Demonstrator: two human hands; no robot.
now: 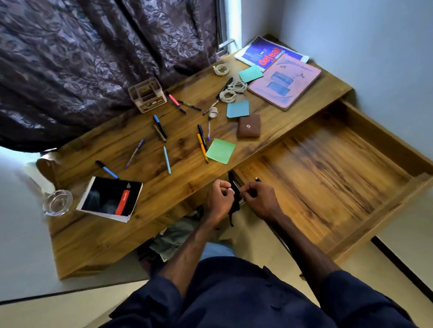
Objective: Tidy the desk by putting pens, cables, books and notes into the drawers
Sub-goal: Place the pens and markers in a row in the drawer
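Task barely begun. The drawer (339,180) stands pulled out, showing mostly bare wood. Pens (202,147), cables (227,95), notes (220,150) and books (285,81) all lie on the desk (112,235). The left hand (219,199) and right hand (260,199), fingers curled, pinch an unidentifiable dark object (235,195) at the desk's front edge.

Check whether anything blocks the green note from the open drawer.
Nothing visible does. The green note lies at the desk edge beside the open drawer; left hand and right hand hold a black item nearby.
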